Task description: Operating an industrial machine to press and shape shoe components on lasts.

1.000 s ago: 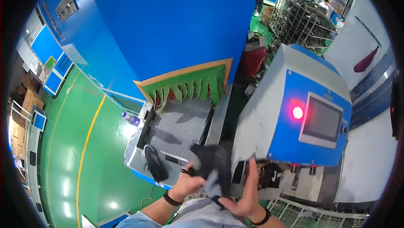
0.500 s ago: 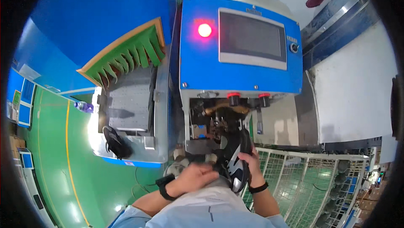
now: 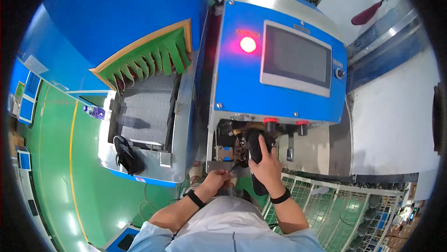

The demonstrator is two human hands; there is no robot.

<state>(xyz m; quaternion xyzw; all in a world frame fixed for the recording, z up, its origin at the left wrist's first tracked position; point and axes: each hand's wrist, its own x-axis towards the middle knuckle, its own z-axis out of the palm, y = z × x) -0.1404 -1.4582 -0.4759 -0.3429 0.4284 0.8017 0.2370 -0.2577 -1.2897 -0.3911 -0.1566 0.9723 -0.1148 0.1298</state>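
My right hand (image 3: 267, 166) grips a black shoe (image 3: 256, 184) from above, its fingers spread along the shoe's length. Held lengthwise, the shoe is right in front of the machine's lower opening (image 3: 223, 154), and its dark side faces up. To its left, my left hand (image 3: 217, 181) is closed with the fingertips pinched together below the opening's edge. What lies between those fingertips, if anything, is too small to make out. A second black shoe (image 3: 128, 158) rests on the front ledge of the metal conveyor (image 3: 179, 159) at the left.
Above the opening is a blue control panel (image 3: 237, 82) with a dark screen (image 3: 296, 54), a lit red lamp (image 3: 248, 44) and red-black knobs (image 3: 270, 124). Green strips (image 3: 149, 63) hang over the conveyor. A white wire rack (image 3: 326, 205) stands at the right.
My right hand has brought the shoe up and forward to the machine, turning it so the dark side shows. My left hand's fingers have come together. The view has shifted slightly.
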